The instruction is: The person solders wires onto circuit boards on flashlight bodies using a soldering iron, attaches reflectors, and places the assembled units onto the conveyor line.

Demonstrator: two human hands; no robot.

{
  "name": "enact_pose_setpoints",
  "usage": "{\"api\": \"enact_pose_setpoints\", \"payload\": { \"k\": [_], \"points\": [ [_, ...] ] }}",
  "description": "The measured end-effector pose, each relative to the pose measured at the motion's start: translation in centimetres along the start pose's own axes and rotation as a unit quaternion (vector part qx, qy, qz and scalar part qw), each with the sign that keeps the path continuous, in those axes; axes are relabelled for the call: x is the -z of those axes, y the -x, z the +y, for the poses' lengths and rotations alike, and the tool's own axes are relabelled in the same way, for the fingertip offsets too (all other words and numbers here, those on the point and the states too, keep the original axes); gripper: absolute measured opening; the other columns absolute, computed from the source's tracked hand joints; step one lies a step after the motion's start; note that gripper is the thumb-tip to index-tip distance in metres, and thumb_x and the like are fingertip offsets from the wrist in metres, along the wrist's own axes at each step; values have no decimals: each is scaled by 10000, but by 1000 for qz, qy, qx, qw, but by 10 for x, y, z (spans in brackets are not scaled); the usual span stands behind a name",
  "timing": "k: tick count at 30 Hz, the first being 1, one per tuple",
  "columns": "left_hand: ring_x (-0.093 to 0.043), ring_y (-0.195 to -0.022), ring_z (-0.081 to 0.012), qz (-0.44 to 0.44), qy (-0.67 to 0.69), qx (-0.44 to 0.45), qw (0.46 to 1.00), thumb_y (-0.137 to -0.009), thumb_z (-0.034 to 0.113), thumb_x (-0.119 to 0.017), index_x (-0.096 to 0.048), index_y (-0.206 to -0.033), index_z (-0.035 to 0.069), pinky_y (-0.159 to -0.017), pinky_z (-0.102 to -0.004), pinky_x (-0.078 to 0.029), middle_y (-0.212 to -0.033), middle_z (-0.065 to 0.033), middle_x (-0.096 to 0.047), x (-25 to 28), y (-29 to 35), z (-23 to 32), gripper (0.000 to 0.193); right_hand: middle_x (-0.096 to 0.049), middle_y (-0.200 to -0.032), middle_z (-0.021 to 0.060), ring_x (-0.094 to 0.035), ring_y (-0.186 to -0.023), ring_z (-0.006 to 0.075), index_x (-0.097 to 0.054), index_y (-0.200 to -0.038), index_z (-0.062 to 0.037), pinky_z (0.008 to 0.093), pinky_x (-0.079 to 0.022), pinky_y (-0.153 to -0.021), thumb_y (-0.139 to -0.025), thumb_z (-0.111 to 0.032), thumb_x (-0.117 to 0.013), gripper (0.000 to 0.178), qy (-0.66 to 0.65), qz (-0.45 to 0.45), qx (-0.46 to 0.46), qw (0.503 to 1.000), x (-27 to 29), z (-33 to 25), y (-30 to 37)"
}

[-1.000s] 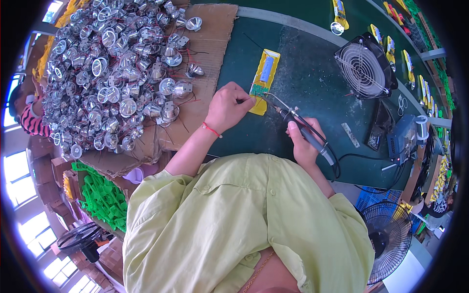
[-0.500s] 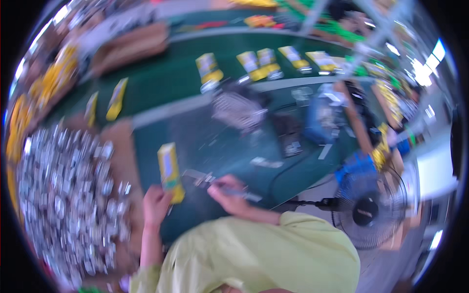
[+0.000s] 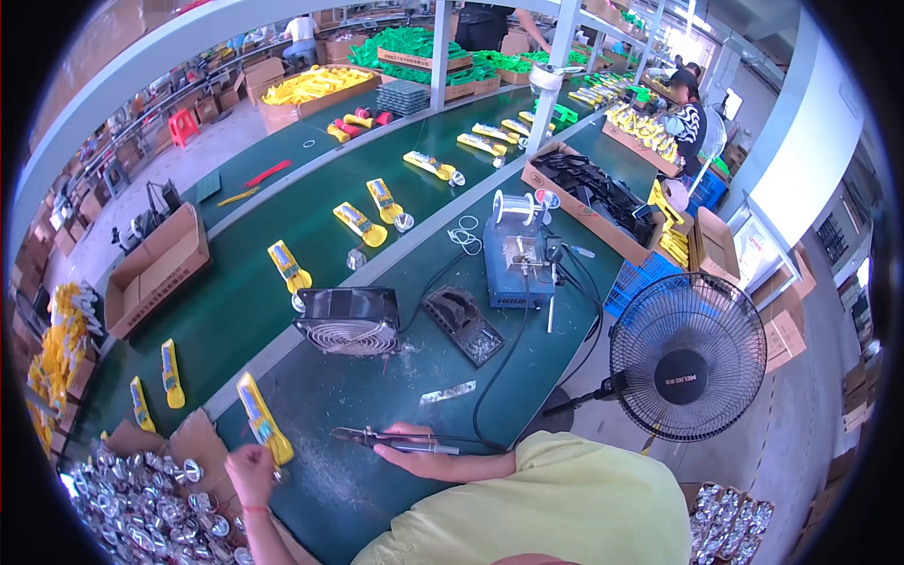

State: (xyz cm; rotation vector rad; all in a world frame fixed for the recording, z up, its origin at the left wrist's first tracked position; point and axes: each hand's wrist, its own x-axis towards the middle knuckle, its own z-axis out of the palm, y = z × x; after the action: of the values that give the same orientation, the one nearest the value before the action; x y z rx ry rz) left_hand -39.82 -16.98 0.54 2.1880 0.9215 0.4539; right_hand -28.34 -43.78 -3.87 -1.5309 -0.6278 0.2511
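My left hand (image 3: 250, 476) is closed, fingers curled together beside the lower end of a yellow casing (image 3: 263, 421) with a blue and white inside. A small shiny bit shows under its fingertips; what they grip cannot be made out. My right hand (image 3: 414, 454) is closed around a slim soldering iron (image 3: 377, 436) with a dark cable, its tip pointing left toward the casing. A silver-grey rod lies along the same grip. A flat silvery strip (image 3: 448, 392) lies on the green tabletop (image 3: 358, 508) beyond this hand.
A small box fan (image 3: 348, 321), a black tray (image 3: 463, 325) and a blue solder machine (image 3: 517, 264) stand farther back. Yellow casings line the green belt (image 3: 235, 306). Shiny round parts (image 3: 141, 504) are heaped at lower left. A standing fan (image 3: 687, 358) is at right.
The view has swung, so the bench sits lower and more of the belt and room shows. My left hand still stays by the casing; my right still holds the iron.
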Motion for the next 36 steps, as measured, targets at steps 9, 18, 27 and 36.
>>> {"api": "enact_pose_setpoints", "payload": {
  "k": [9,18,27,36],
  "points": [
    [-619,-537,-224,41,-24,-37,998,-745,138,-589,-651,-681,-24,-575,-347,-487,-549,-112,-601,-38,-212,-10,185,-598,-787,50,-559,-704,108,-605,-915,-52,270,-446,-627,-805,-223,-663,211,42,-53,-110,992,4,-5,-1],
    [-316,-1240,-301,62,-395,60,915,-715,249,-681,-378,-1337,274,-914,-500,-375,-1380,-47,-317,37,-231,-95,692,-598,-771,47,-569,-705,128,-597,-899,-56,299,-448,-629,-804,-207,-664,190,41,-67,-84,993,1,-2,-1],
    [-394,-1199,-365,109,-338,11,935,-718,117,-628,-329,-1364,305,-970,-447,-373,-1379,-107,-323,50,-226,-158,736,-571,-729,36,-530,-657,103,-594,-868,-48,250,-426,-599,-788,-170,-669,164,17,-47,-65,997,3,-11,-1],
    [-451,-1088,-382,99,-213,-5,972,-717,3,-505,-351,-1361,209,-953,-432,-372,-1261,-194,-371,18,-118,-63,693,-586,-747,27,-555,-690,91,-601,-863,-54,245,-450,-616,-788,-177,-672,160,5,-10,-46,999,-1,-6,5]
  ]
}}
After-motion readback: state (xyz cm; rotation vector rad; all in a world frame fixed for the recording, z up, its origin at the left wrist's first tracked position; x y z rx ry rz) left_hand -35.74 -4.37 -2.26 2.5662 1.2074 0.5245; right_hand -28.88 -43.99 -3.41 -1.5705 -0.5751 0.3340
